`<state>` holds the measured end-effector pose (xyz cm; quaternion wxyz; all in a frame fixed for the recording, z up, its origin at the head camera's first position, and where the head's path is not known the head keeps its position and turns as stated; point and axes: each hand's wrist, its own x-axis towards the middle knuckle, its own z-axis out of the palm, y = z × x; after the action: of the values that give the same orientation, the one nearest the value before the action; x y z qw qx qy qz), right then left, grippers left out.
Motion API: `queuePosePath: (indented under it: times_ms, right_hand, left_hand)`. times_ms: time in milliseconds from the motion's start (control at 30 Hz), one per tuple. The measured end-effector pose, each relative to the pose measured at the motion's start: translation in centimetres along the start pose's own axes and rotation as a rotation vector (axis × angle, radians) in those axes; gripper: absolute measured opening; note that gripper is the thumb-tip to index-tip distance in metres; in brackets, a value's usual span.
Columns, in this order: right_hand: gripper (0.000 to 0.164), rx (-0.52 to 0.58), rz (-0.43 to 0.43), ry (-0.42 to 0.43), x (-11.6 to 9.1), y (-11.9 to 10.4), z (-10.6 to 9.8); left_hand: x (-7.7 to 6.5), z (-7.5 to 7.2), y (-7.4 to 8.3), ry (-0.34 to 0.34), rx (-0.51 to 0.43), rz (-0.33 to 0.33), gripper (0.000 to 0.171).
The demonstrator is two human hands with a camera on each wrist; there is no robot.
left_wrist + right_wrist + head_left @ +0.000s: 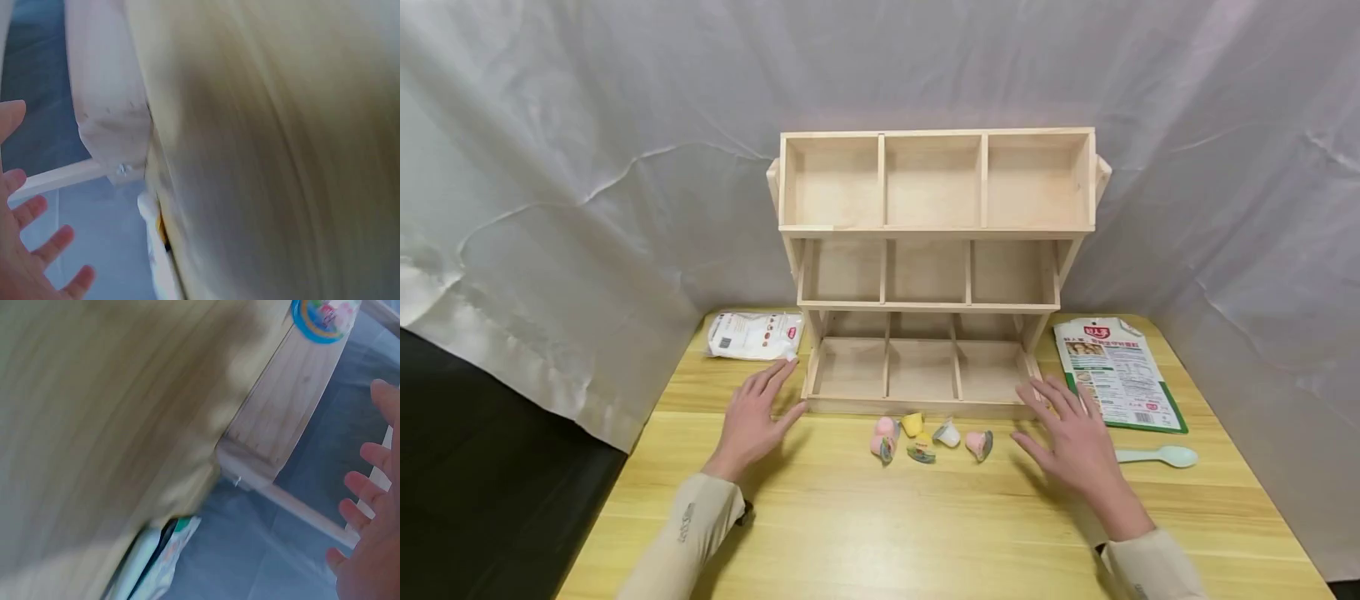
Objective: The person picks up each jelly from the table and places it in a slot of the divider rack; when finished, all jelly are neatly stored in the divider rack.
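A wooden three-tier shelf (pixel 936 313) with divided bins stands at the back of the table. My left hand (pixel 755 422) is spread near its lower left corner, fingers parted, with nothing held. On the other side, my right hand (pixel 1071 437) is spread by the lower right corner, also holding nothing. Several small jelly cups lie between the hands in front of the shelf: pink ones (pixel 886 427), yellow ones (pixel 912 425) and a white one (pixel 947 433). The right wrist view shows a round printed lid (pixel 326 317) beside the shelf's wooden front board (pixel 284 394).
Left of the shelf lies a white printed packet (pixel 752 335). To its right rests a green-and-white pouch (pixel 1120 375), with a pale green spoon (pixel 1176 456) in front. Grey cloth (pixel 587 208) hangs around the wooden table (pixel 880 533).
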<state>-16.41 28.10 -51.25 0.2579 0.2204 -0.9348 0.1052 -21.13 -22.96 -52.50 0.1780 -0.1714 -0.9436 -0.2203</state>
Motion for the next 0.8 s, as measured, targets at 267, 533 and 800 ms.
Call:
queuePosePath:
  times_ms: [267,533,800]
  right_hand:
    - [0.061,0.075,0.063,-0.102,0.2,-2.3,0.9]
    - [0.055,0.122,0.125,-0.212,0.5,-4.0,1.1]
    - [0.050,0.127,0.134,-0.281,0.9,-5.2,1.6]
  left_hand:
    - [0.8,1.6,0.9,-0.062,-0.338,-0.207,0.074]
    - [1.3,3.2,1.4,-0.067,-0.566,-0.331,0.073]
    - [1.2,4.6,1.8,-0.057,-0.729,-0.411,0.071]
